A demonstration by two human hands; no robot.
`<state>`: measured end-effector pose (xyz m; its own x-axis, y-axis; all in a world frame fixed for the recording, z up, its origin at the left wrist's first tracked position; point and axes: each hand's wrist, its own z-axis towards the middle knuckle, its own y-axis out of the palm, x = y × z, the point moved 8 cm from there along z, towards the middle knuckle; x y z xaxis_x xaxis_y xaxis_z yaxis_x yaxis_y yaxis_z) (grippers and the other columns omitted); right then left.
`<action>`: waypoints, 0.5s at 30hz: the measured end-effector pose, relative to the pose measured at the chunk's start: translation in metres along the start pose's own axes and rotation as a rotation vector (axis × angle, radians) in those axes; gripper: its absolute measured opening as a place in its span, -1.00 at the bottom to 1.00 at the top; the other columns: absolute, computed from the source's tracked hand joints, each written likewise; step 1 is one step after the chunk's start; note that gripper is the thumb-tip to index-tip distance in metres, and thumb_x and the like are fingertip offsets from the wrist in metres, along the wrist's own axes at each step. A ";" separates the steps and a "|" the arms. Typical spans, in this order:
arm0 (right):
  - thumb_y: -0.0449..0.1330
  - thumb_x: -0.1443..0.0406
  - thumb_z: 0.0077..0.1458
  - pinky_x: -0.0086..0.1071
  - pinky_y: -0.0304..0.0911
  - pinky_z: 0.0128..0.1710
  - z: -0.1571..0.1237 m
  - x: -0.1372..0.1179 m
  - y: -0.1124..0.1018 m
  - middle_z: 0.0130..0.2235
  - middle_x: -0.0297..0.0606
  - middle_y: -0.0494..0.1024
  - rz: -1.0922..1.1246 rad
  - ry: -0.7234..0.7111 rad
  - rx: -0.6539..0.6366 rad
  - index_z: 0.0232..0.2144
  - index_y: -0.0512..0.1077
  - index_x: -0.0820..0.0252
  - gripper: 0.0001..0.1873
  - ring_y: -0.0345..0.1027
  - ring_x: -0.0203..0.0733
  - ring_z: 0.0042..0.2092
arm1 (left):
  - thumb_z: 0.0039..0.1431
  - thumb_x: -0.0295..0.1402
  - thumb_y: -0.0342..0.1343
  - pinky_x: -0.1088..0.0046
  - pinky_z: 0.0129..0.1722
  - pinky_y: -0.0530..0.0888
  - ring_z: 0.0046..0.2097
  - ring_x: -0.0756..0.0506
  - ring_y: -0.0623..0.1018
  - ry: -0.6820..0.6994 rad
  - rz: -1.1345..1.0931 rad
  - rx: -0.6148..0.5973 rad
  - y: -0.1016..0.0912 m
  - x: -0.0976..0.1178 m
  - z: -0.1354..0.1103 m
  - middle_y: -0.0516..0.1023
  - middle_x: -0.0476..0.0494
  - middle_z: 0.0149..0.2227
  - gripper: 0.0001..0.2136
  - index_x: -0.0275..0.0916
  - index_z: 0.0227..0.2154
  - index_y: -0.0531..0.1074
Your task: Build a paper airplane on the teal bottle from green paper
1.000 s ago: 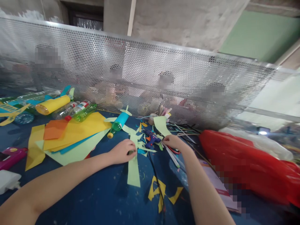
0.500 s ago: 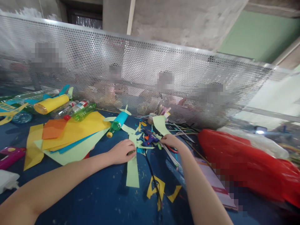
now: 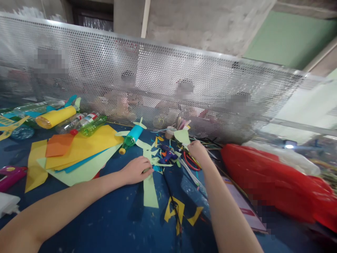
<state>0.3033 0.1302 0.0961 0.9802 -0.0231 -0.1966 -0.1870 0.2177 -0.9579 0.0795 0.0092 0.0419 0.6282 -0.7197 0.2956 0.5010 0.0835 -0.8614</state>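
Note:
My left hand (image 3: 136, 169) rests curled on the blue table (image 3: 113, 221), its fingers pressed on the top end of a pale green paper strip (image 3: 150, 191). My right hand (image 3: 197, 150) is farther back, closed on a pale green paper piece (image 3: 181, 136) that sticks up from its fingers. Between the hands lie a blue glue gun (image 3: 166, 156) and paper scraps. Red-handled scissors (image 3: 190, 163) lie just below my right hand.
A stack of yellow, orange and green paper sheets (image 3: 76, 149) lies at left, with a bottle plane (image 3: 131, 137) and plastic bottles (image 3: 84, 125) behind. A red plastic bag (image 3: 273, 182) fills the right. A perforated metal screen (image 3: 158, 80) closes the back; people sit behind it.
My right hand moved up and back from beside the glue gun, lifting the green paper piece; the scissors now show below it. My left hand stayed on the strip.

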 end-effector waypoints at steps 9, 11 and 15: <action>0.02 0.05 0.12 -0.45 0.09 -0.63 -0.038 -0.086 -0.044 -0.68 -0.46 0.26 0.884 -0.339 0.102 -0.47 0.29 0.16 -0.68 0.13 -0.34 -0.68 | 0.27 -0.23 -0.18 0.29 -0.02 0.34 -0.05 -0.12 0.40 -0.190 -0.166 0.275 -0.019 -0.020 -0.009 0.40 -0.22 -0.12 -0.69 -0.28 -0.01 0.18; 0.05 0.06 0.10 -0.47 0.11 -0.63 -0.050 -0.118 -0.016 -0.67 -0.46 0.30 0.915 -0.464 -0.223 -0.48 0.30 0.15 -0.70 0.17 -0.35 -0.66 | 0.27 -0.22 -0.18 0.29 -0.04 0.35 -0.07 -0.12 0.41 -0.198 -0.190 0.300 -0.022 -0.022 -0.010 0.40 -0.20 -0.14 -0.70 -0.26 -0.02 0.18; 0.09 0.05 0.07 -0.47 0.21 -0.53 -0.064 -0.140 0.019 -0.57 -0.37 0.44 0.934 -0.512 -0.514 -0.43 0.37 0.19 -0.69 0.27 -0.34 -0.56 | 0.27 -0.22 -0.18 0.28 -0.09 0.37 -0.12 -0.14 0.43 -0.191 -0.175 0.253 -0.019 -0.023 -0.006 0.42 -0.18 -0.18 -0.74 -0.23 -0.10 0.24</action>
<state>0.1585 0.0747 0.0923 0.3400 0.3564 -0.8702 -0.7343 -0.4775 -0.4825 0.0521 0.0197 0.0492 0.6077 -0.5982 0.5223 0.7273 0.1551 -0.6686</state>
